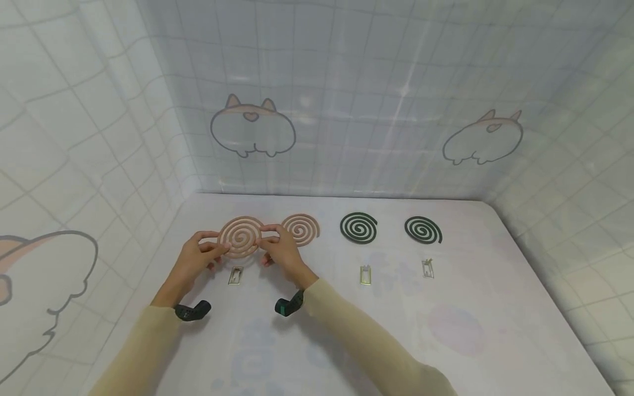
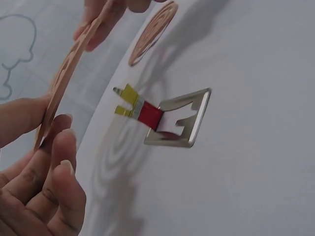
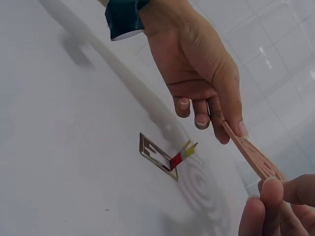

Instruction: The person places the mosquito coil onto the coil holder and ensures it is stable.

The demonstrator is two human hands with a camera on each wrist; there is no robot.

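Both hands hold a tan mosquito coil (image 1: 240,236) up off the table, one at each side. The left hand (image 1: 194,257) pinches its left edge between thumb and fingers. On the opposite edge, the right hand (image 1: 283,250) pinches with thumb and forefinger, its other fingers loosely curled. In the left wrist view the coil (image 2: 69,73) appears edge-on. Below it on the table lies a small metal coil stand (image 2: 170,120), whose bent-up prong is red and yellow; the right wrist view shows this stand (image 3: 162,157) too, with the coil's shadow beside it.
A second tan coil (image 1: 309,225) lies right of the hands. Farther right are two dark green coils (image 1: 359,227), (image 1: 422,229), each with a metal stand (image 1: 365,275), (image 1: 428,268) in front. Tiled-pattern curtains with cartoon dogs (image 1: 252,129) enclose the white table (image 1: 396,341).
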